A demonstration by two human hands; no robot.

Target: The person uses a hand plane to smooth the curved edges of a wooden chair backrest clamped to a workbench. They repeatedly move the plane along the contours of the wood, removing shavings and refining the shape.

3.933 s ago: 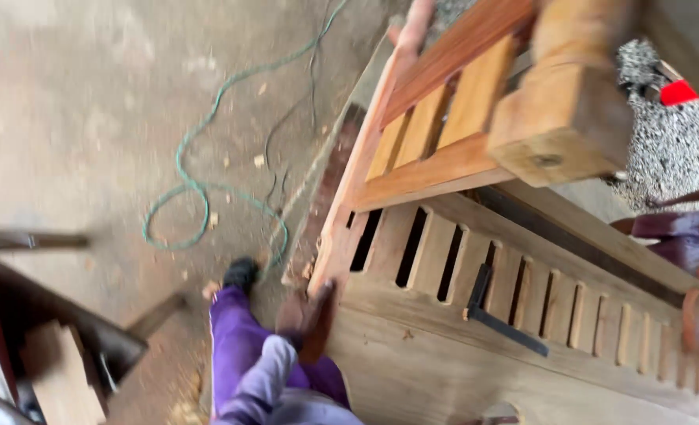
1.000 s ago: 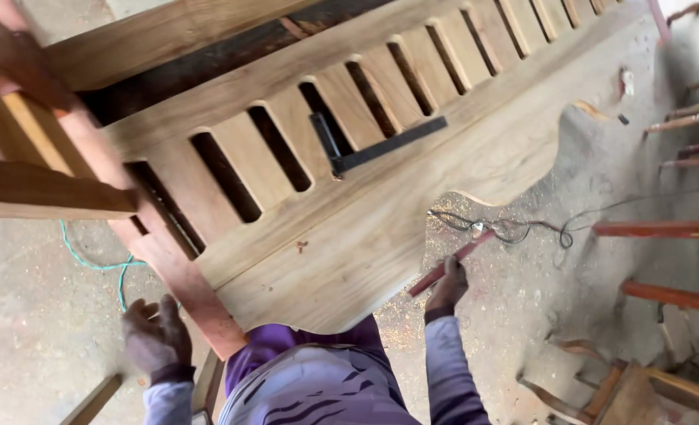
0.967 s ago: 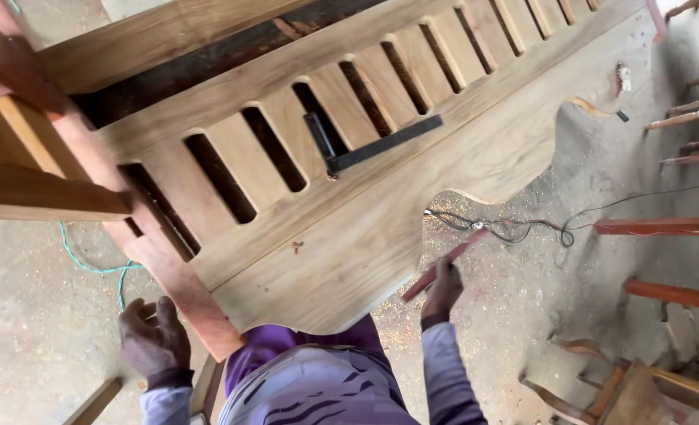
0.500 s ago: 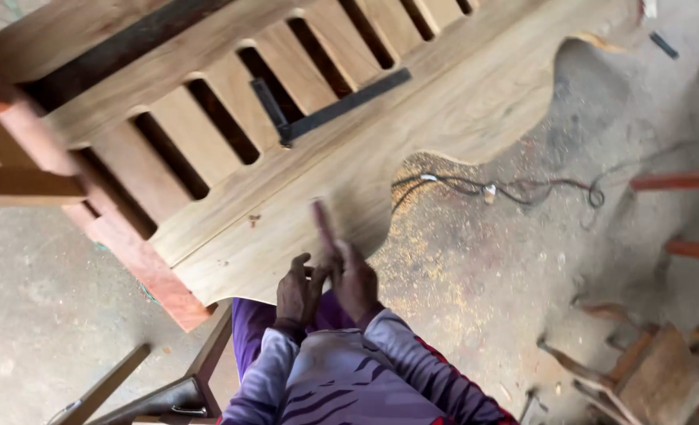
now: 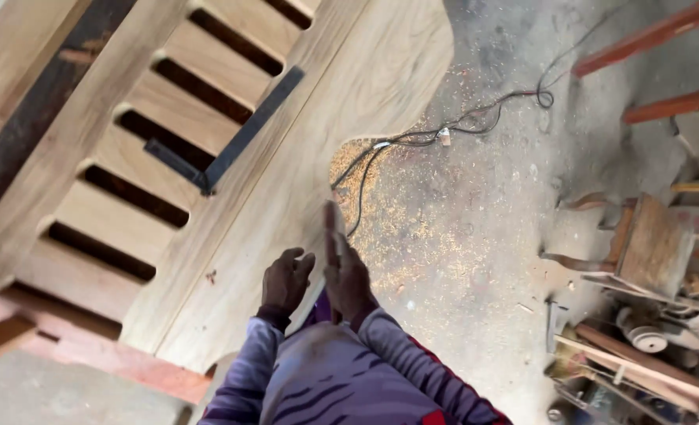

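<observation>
Head view: hands (image 5: pixel 318 275) beside panel edge (image 5: pixel 318 189)

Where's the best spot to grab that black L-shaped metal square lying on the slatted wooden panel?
Probably the long arm of the black L-shaped metal square, near its middle, coming from above. It lies flat across the light slatted wooden panel, and there it bridges dark gaps between slats, so fingers could likely slip underneath.
</observation>
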